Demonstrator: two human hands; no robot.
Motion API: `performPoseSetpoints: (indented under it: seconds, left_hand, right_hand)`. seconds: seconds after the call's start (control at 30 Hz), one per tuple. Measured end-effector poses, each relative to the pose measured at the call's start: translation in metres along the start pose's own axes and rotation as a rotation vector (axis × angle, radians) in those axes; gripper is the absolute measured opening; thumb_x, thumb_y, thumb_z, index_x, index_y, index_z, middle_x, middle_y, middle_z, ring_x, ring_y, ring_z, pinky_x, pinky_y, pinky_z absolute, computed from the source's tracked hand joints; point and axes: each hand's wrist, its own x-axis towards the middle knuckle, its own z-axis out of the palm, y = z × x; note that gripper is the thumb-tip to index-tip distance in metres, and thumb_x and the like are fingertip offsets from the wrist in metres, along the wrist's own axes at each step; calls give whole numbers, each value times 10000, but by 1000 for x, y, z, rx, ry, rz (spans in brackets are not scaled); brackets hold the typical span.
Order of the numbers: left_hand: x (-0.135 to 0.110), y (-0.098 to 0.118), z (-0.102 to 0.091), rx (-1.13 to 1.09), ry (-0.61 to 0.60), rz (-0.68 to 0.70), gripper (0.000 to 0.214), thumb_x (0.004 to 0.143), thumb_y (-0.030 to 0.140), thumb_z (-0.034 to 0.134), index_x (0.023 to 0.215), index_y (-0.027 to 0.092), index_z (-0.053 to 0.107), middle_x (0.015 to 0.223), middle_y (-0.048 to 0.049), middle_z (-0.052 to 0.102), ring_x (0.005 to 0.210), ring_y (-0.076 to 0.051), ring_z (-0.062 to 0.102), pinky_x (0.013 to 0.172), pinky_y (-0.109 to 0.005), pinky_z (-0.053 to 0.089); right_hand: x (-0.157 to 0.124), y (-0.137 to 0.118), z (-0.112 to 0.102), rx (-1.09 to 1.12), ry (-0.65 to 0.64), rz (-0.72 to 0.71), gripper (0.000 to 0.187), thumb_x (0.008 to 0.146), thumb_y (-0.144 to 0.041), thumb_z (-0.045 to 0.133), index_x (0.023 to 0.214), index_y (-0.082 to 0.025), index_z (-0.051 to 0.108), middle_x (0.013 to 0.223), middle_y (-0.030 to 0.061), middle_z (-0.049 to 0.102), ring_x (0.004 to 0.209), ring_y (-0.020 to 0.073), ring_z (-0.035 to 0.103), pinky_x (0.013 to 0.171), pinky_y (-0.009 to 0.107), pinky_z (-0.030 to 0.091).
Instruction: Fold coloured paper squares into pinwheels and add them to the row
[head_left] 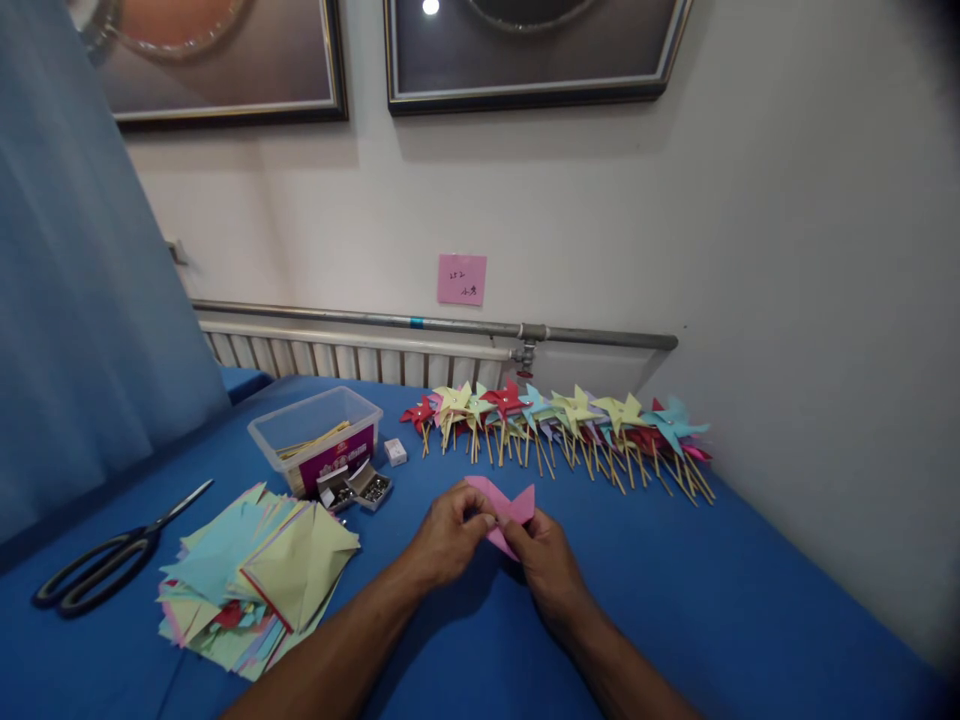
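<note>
A pink paper pinwheel [517, 507], its blades bent toward the middle, is held above the blue table [645, 600]. My left hand [452, 532] grips it from the left, thumb near its centre. From the right, my right hand [546, 562] pinches the same paper, its thumb close to the other one. Whether a pin sits between the thumbs is too small to tell. No stick shows on this pinwheel. To the left lies a pile of cut coloured paper squares [300, 560], and behind it two small open boxes of metal pins [370, 487].
A clear plastic tub [315, 440] holds wooden sticks, with a small white box [395, 452] beside it. Black-handled scissors [112, 560] lie at far left. Finished pinwheels on sticks [576, 410] line the back edge, below a radiator pipe [450, 325] and the wall.
</note>
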Motion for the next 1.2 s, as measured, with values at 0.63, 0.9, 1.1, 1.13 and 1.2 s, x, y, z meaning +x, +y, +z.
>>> performPoseSetpoints:
  seconds: [0.63, 0.9, 1.1, 1.13, 1.2]
  left_hand:
    - [2, -6, 2, -5, -3, -87, 74, 773, 200, 557, 703, 174, 556, 587, 48, 504, 535, -95, 445, 531, -216, 338]
    - [2, -7, 2, 9, 14, -97, 53, 753, 174, 562, 703, 169, 578, 609, 41, 538, 560, -96, 465, 566, -218, 357]
    - [2, -8, 2, 9, 39, -88, 31, 734, 160, 568, 706, 171, 577, 618, 41, 538, 573, -95, 465, 569, -213, 364]
    - [2, -9, 2, 7, 43, -91, 27, 731, 159, 569, 709, 170, 578, 616, 42, 537, 570, -94, 464, 568, -212, 365]
    - [2, -11, 3, 5, 52, -98, 26, 729, 157, 569, 709, 169, 580, 609, 44, 537, 560, -92, 466, 562, -212, 366]
  right_hand:
    - [3, 3, -1, -44, -10, -26, 426, 716, -554, 726, 781, -139, 661, 662, -5, 624, 588, 131, 499, 558, 254, 387]
    - [4, 7, -2, -23, -16, -27, 424, 689, -548, 746, 833, -156, 670, 724, 28, 683, 657, 180, 589, 625, 292, 456]
    - [3, 5, -2, -33, -25, -36, 444, 696, -552, 742, 852, -142, 671, 726, 30, 688, 662, 182, 600, 631, 293, 465]
    - [3, 5, -2, -38, -22, -41, 436, 701, -547, 742, 847, -143, 672, 727, 31, 689, 666, 183, 601, 636, 294, 466]
    - [2, 4, -1, -47, -21, -48, 430, 703, -547, 742, 842, -146, 673, 731, 33, 691, 676, 188, 602, 644, 297, 468]
